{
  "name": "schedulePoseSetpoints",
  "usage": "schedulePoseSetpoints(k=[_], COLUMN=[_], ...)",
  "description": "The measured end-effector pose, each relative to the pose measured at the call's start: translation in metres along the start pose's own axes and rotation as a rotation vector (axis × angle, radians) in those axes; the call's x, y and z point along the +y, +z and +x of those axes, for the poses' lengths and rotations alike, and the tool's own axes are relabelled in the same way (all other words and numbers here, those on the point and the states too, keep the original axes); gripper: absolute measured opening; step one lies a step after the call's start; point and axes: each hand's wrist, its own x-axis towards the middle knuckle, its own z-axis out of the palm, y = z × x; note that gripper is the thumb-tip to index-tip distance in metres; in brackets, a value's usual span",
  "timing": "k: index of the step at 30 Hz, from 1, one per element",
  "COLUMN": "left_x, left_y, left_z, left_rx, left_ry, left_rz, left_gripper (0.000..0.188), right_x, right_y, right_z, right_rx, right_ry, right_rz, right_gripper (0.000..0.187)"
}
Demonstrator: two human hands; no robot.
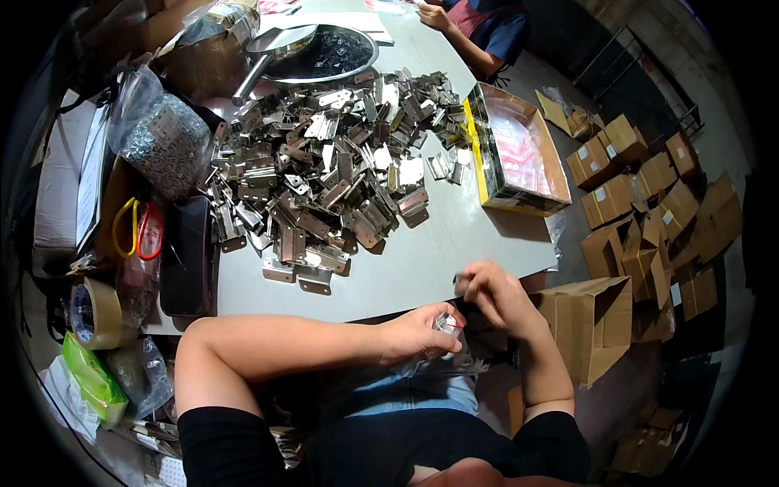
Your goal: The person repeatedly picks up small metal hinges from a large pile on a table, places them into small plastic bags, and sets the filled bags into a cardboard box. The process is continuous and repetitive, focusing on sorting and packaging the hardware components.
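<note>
Table (454, 235) edge, bag (448, 325) in left hand (418, 333)

A pale grey worktop (454, 235) carries a broad heap of steel hinges (333, 162) spread across its middle. At the heap's twelve o'clock sits a round metal pan (320, 53) with dark small parts inside. At three o'clock lies an open yellow-edged cardboard box (519, 154) holding clear packets. At nine o'clock a clear bag of small metal parts (162, 138) rests, and at about eight o'clock a dark flat case (187, 256) lies along the worktop's near left edge.
</note>
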Motion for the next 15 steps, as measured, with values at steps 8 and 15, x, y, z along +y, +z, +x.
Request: schedulePoseSetpoints(k=[8, 15], left_x=[0.005, 0.001], left_y=[0.006, 0.006], left_z=[-0.006, -0.003], left_rx=[-0.052, -0.066], left_ry=[-0.014, 0.065], left_rz=[0.053, 0.062], left_gripper=[0.032, 0.031], right_x=[-0.028, -0.043], right_y=[-0.018, -0.007], right_z=[-0.007, 0.000], right_rx=[-0.279, -0.272], right_ry=[-0.034, 0.157], right_rz=[0.197, 0.139], right_gripper=[0.014, 0.011])
